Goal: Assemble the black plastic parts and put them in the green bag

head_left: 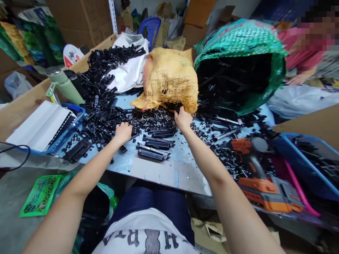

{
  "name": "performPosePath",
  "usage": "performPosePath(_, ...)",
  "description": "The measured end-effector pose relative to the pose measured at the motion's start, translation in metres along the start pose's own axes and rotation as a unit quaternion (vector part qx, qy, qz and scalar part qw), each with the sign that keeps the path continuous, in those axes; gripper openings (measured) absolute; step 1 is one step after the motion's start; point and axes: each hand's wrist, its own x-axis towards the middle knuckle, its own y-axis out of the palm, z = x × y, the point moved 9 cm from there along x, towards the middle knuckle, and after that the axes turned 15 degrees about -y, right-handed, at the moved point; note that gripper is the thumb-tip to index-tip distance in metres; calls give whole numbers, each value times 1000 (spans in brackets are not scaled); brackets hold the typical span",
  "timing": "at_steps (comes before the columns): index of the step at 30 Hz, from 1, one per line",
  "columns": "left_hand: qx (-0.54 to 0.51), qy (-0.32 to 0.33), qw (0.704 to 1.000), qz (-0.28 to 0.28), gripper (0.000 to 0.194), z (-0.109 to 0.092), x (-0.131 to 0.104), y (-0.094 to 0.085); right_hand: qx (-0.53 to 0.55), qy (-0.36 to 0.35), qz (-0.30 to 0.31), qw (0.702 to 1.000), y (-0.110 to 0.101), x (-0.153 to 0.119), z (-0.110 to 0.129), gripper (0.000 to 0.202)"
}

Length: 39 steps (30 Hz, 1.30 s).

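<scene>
Yellow woven sacking is met at its frayed mouth, and that's the right hand [183, 119] there at one o'clock, its fingertips partly hidden by the dark opening. The yellow sack [171, 74] itself is slumped at twelve, just beyond that hand. Over to eleven, and the edge of the black parts heap [96, 106] is touched by the left hand [124, 131], fingers curled down. The hands are held well apart; whether anything is gripped by either cannot be told. Between them and nearer at twelve, long black housings [155, 152] are lined up on the blue worktop [182, 150]. At one, farther out, a green sack [238, 40] is laid open, filled with dark pieces, while at two an orange drill [241, 144] is parked beside scattered screws.
</scene>
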Motion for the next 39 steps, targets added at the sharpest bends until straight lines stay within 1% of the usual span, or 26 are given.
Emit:
performPosePath(2,9,29,999,14,33,2,0,5,-4,-46,-30,999,-14,-25,4,41)
performPosePath(5,-14,66,998,0,30,3,-6,6,18,-125,-91,988,-31,-75,2,43)
performPosePath(8,-67,64,994,-56,30,7,-22,-3,46,-185,-143,971,-42,-136,-17,40)
performPosePath(10,-126,79,984,-102,31,2,-45,-13,51,-213,-149,964,-45,-178,-37,37)
performPosePath(12,-175,134,968,-118,31,-16,-79,-14,45,-242,-113,963,-42,-216,-56,37)
performPosePath(13,-185,171,962,-108,30,-30,-99,-10,42,-261,-74,962,-37,-232,-63,39)
performPosePath(15,-164,235,956,-70,28,-59,-134,8,38,-291,20,956,-26,-259,-71,47)
performPosePath(16,-137,244,958,-57,27,-71,-146,19,41,-301,59,951,-22,-268,-72,50)
performPosePath(17,-106,245,963,-48,27,-81,-154,29,47,-305,87,947,-19,-273,-70,52)
performPosePath(18,-77,240,967,-46,28,-89,-158,38,55,-300,98,947,-19,-274,-66,52)
performPosePath(20,-38,231,971,-53,29,-102,-157,49,68,-265,79,958,-21,-264,-54,48)
performPosePath(23,-21,220,973,-65,31,-113,-146,50,57,-195,48,978,-17,-236,-35,48)
performPosePath(25,-14,207,976,-67,33,-115,-145,49,50,-171,63,982,-9,-222,-26,49)
performPosePath(26,-10,205,976,-69,34,-114,-149,49,60,-179,78,979,-5,-218,-21,48)
performPosePath(27,-9,209,975,-74,36,-114,-155,49,79,-203,91,972,-3,-217,-15,46)
performPosePath(28,-11,220,972,-80,37,-113,-164,49,104,-245,105,958,-3,-220,-7,44)
performPosePath(30,-22,251,963,-94,39,-112,-183,52,145,-339,124,921,-8,-232,8,39)
performPosePath(31,-31,267,958,-98,38,-110,-191,53,150,-360,125,912,-12,-237,11,36)
performPosePath(32,-41,278,954,-101,37,-109,-196,54,142,-348,116,919,-16,-238,10,33)
performPosePath(33,-51,285,952,-101,36,-108,-199,56,124,-305,99,939,-20,-236,4,31)
performPosePath(34,-61,287,951,-98,36,-108,-199,57,100,-238,80,963,-22,-233,-4,29)
performPosePath(35,-70,284,952,-93,36,-108,-197,57,74,-167,67,981,-23,-231,-11,34)
performPosePath(36,-76,280,953,-87,36,-109,-194,58,50,-109,66,991,-22,-229,-15,46)
performPosePath(37,-81,270,956,-82,35,-111,-189,58,34,-74,77,994,-18,-228,-15,58)
performPosePath(38,-85,258,959,-78,34,-112,-184,57,24,-61,97,993,-13,-227,-11,65)
performPosePath(39,-91,244,963,-74,31,-113,-179,56,20,-61,117,991,-7,-226,-6,66)
